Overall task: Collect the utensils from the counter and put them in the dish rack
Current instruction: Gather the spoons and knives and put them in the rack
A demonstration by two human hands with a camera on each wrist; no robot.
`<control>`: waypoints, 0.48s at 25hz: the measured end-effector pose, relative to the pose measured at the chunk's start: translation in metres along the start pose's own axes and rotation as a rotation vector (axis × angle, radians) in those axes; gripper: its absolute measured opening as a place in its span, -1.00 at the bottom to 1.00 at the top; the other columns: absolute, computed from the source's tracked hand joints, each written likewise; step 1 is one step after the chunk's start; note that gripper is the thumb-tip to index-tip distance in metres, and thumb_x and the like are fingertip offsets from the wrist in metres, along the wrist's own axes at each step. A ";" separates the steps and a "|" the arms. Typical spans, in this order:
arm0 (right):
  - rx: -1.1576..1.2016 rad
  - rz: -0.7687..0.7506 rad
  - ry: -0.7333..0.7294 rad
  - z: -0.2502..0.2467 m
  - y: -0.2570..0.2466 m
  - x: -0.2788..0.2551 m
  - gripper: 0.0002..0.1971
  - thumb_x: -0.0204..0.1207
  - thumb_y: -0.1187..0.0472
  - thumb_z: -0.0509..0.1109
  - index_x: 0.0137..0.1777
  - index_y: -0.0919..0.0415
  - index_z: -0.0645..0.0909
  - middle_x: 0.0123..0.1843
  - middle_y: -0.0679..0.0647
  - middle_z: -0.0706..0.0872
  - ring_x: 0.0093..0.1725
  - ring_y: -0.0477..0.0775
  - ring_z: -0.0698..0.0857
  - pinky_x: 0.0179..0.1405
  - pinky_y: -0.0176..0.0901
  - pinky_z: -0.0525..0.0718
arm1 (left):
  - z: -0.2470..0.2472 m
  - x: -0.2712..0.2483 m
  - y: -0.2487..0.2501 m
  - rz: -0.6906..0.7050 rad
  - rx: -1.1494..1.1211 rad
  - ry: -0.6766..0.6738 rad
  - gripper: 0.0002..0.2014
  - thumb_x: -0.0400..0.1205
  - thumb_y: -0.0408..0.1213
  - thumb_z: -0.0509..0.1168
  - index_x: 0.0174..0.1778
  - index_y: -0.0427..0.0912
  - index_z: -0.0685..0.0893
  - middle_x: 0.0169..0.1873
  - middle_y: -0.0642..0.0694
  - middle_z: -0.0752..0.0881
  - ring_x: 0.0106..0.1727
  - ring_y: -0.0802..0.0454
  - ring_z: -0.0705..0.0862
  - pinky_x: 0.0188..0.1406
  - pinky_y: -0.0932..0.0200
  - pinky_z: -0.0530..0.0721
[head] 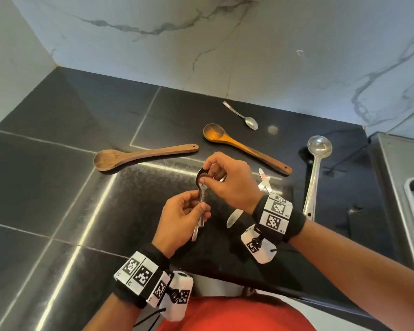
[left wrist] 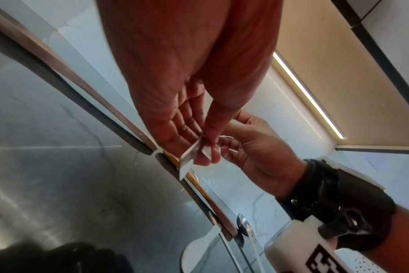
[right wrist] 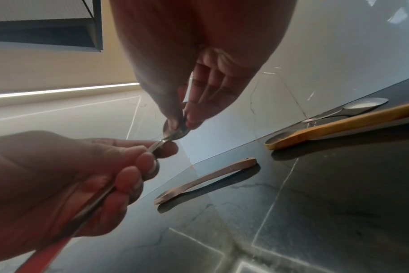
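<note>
Left hand (head: 182, 217) gripped steel spoon handles (head: 200, 206) above the counter (head: 58, 187). Right hand (head: 227, 180) pinched a spoon bowl (right wrist: 176, 130) just above it. Beyond lay two wooden spoons (head: 144, 155), a teaspoon (head: 243, 117); right, a ladle (head: 314, 173).

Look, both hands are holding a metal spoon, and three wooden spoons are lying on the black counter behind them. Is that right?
Nearly. The left hand and right hand do hold a metal spoon, but only two wooden spoons lie on the black counter behind them: a dark wooden spoon and a lighter wooden spoon. The head view shows this.
</note>
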State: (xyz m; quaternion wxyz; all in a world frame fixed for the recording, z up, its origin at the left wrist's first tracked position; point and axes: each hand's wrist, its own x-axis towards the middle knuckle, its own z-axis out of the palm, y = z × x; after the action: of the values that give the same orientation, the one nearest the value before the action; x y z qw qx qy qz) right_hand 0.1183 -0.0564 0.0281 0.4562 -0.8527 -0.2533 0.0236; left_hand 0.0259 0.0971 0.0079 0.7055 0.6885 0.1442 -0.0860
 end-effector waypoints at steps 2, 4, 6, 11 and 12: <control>-0.037 0.003 0.008 -0.010 0.002 0.001 -0.78 0.51 0.12 0.57 0.09 0.05 0.65 -0.23 -0.12 0.76 -0.30 -0.10 0.74 -0.31 -0.27 0.73 | 0.003 0.006 0.001 -0.024 0.001 -0.003 -0.76 0.65 -0.49 0.36 0.23 -0.24 0.71 -0.12 -0.27 0.86 -0.10 -0.12 0.88 -0.01 0.00 0.84; -0.056 0.028 0.029 -0.029 0.015 0.011 -0.82 0.55 0.04 0.53 0.06 0.06 0.68 -0.25 -0.12 0.74 -0.31 -0.10 0.72 -0.32 -0.30 0.69 | 0.005 0.013 0.002 -0.032 0.009 0.018 -0.76 0.64 -0.49 0.36 0.21 -0.26 0.73 -0.12 -0.26 0.86 -0.10 -0.12 0.88 -0.03 0.02 0.84; -0.130 0.090 0.003 -0.056 0.040 0.031 -0.85 0.56 0.00 0.50 0.00 0.05 0.71 -0.24 -0.12 0.73 -0.29 -0.14 0.69 -0.26 -0.31 0.67 | 0.010 0.019 0.005 -0.027 0.006 0.057 -0.77 0.64 -0.50 0.36 0.20 -0.29 0.73 -0.12 -0.27 0.86 -0.10 -0.12 0.88 -0.08 0.10 0.84; -0.576 0.219 -0.153 -0.111 0.121 0.106 -0.78 0.55 0.00 0.43 0.17 -0.04 0.66 -0.01 -0.09 0.74 0.01 0.02 0.74 -0.09 -0.14 0.58 | 0.033 0.026 0.011 -0.017 -0.063 0.169 -0.81 0.64 -0.50 0.36 0.14 -0.27 0.76 -0.10 -0.28 0.86 -0.04 -0.19 0.87 -0.06 0.08 0.84; -0.638 0.233 -0.183 -0.118 0.135 0.122 -0.72 0.54 0.01 0.45 0.22 -0.01 0.64 0.07 -0.04 0.73 0.07 0.07 0.72 -0.04 -0.10 0.57 | 0.038 0.026 0.012 -0.016 -0.075 0.188 -0.82 0.64 -0.49 0.36 0.13 -0.26 0.76 -0.09 -0.28 0.86 -0.02 -0.19 0.87 -0.02 0.03 0.84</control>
State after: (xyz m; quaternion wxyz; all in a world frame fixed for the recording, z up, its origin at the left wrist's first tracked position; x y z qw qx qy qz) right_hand 0.3122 -0.1532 0.0132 0.1363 -0.9699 -0.1889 0.0715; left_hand 0.0581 0.0616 0.0114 0.7134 0.6656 0.2184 -0.0211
